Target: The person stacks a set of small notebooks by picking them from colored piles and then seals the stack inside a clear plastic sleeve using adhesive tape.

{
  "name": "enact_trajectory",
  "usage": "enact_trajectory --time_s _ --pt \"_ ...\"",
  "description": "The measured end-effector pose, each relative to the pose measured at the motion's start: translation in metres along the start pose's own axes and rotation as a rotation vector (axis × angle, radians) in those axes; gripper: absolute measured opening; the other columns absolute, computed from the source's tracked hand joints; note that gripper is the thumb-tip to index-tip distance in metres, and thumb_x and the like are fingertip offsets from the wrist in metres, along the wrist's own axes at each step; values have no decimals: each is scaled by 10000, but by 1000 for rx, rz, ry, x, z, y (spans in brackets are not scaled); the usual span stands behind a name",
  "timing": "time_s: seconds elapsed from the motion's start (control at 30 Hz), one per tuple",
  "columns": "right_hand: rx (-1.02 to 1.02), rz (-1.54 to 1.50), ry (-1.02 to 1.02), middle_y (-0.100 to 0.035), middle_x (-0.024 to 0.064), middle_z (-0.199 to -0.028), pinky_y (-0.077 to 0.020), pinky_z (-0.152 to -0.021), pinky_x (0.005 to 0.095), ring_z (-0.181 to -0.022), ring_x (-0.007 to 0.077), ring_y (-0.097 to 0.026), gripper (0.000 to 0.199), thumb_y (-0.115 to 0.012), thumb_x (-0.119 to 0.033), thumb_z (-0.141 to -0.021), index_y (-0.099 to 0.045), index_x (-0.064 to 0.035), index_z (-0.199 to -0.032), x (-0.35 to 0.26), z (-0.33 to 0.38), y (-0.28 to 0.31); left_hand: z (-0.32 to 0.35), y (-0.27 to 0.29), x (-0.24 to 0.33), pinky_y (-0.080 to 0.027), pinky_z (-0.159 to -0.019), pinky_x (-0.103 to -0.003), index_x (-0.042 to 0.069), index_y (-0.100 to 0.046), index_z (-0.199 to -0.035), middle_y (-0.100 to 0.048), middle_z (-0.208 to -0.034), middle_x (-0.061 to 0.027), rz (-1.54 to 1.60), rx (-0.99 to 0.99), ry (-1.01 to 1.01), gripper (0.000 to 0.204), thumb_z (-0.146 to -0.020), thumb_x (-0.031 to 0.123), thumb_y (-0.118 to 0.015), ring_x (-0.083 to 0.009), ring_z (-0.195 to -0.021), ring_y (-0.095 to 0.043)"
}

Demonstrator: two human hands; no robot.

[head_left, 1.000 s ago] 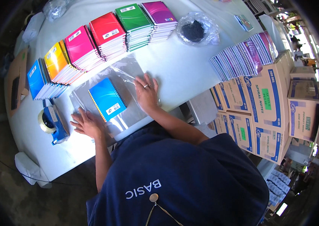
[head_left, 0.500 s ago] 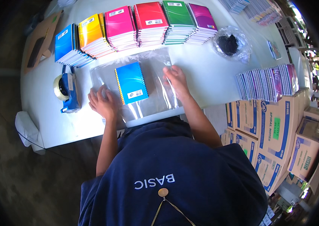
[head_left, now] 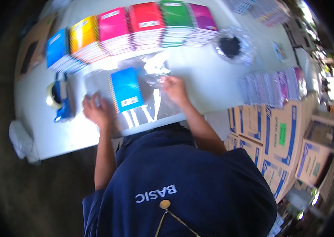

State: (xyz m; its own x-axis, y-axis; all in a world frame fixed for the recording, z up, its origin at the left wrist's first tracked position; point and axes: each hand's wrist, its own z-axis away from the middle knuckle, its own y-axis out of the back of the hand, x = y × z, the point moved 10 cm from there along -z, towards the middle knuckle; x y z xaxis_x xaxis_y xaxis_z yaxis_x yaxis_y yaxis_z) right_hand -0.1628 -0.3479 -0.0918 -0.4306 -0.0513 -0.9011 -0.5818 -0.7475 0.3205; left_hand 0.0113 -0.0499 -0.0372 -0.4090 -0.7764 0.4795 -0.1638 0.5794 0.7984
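A blue spiral notebook (head_left: pixel 126 90) with a yellow binding lies flat on a clear plastic sheet (head_left: pixel 151 114) in front of me. At the sheet's right side my right hand (head_left: pixel 175 91) is closed, its fingertips pinching the plastic, which is creased and raised there. My left hand (head_left: pixel 97 111) rests by the sheet's left edge, fingers spread and palm down, a little left of the notebook. Whether its fingers press on the plastic or the tabletop is too blurred to tell.
Stacks of coloured spiral notebooks (head_left: pixel 113 25) line the table's far side. A blue tape dispenser (head_left: pixel 64 100) stands left, a plastic-wrapped black item (head_left: pixel 230 46) far right. Purple notebooks (head_left: pixel 269 87) are piled at right, above cardboard boxes (head_left: pixel 281 138).
The whole view has shifted slightly and blurred. My right fingers have closed more on the plastic, and the sheet near them is more wrinkled. My left hand stays beside the notebook.
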Motion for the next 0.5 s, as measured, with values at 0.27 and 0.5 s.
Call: enact_trajectory --time_s 0.27,0.5 --pt "170 257 34 -641 172 -841 -470 -737 423 -804 326 -613 188 -578 -113 -848 -603 23 -976 -38 5 13 5 -1 -1 -189 -1060 -467 185 -605 -1113 -453 -1343 -113 -141 24 43 300 -834 286 -564 -289 -1296 -336" --pt "60 130 47 -655 163 -847 -493 -626 346 -674 244 -647 185 -589 -140 -862 -641 30 -911 -47 1 10 4 2 1 -194 -1055 -479 189 -599 -1112 -453 -1342 -120 -128 29 34 301 -825 275 -574 -304 -1298 -333"
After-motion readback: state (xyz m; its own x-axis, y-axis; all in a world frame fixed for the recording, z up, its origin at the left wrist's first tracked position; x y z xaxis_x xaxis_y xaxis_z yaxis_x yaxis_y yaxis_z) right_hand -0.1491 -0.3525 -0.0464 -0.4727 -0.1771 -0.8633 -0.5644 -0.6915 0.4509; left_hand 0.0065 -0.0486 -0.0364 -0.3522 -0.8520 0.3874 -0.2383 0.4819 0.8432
